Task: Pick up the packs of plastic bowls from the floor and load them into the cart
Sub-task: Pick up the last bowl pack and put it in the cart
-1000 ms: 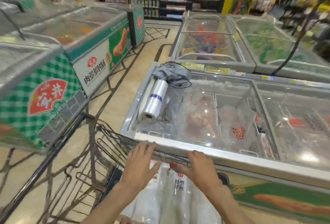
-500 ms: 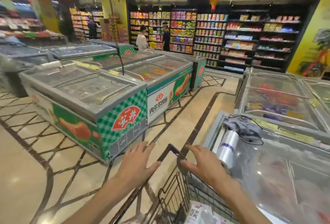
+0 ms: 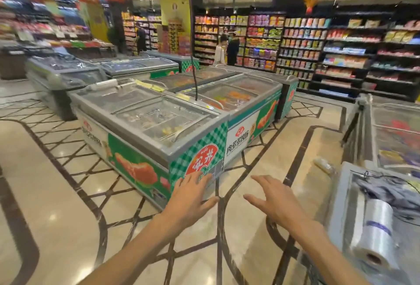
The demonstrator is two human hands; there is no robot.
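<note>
My left hand (image 3: 191, 196) and my right hand (image 3: 272, 202) are stretched out in front of me over the tiled floor, fingers straight and spread, holding nothing. A clear pack of plastic bowls (image 3: 325, 165) lies on the floor ahead to the right, beside the corner of the right-hand freezer. The cart and the packs in it are out of view.
A green chest freezer (image 3: 159, 139) stands just ahead on the left, with more freezers behind it. Another freezer (image 3: 347, 193) on my right carries a roll of plastic bags (image 3: 375, 234) and a grey cloth. An aisle runs between them. Two people stand by the far shelves (image 3: 318, 46).
My view has swung up and left, away from the cart and the right freezer. Both hands have come off the cart's rim and now hover open over the floor.
</note>
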